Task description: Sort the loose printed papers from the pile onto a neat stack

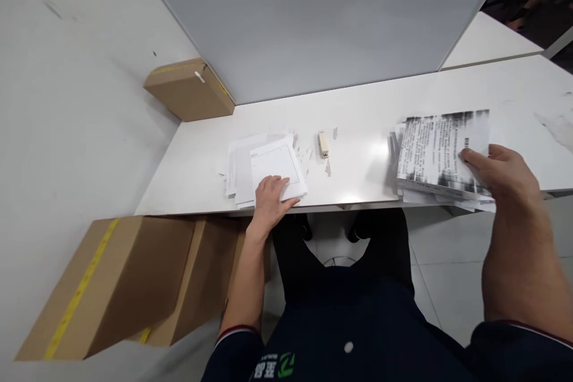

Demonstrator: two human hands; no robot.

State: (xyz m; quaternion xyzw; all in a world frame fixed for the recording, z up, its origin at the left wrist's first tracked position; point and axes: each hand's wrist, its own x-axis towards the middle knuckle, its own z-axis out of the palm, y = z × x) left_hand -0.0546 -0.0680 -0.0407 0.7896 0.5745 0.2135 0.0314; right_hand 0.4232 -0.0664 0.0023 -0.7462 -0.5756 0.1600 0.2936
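My left hand (271, 196) lies flat, fingers stretched out, on the near edge of a small pile of white sheets (259, 164) at the left of the white desk (358, 125). My right hand (501, 173) rests on a thick stack of printed pages (436, 149) at the right, with fingers and thumb closed on the top sheet near its right edge. A small cream stapler (323, 144) stands on the desk between the two piles, apart from both hands.
A grey partition panel (313, 18) rises behind the desk. A cardboard box (188, 88) sits at the desk's far left corner. Larger cardboard boxes (129, 283) stand on the floor at the left. Small paper scraps (308, 152) lie near the stapler.
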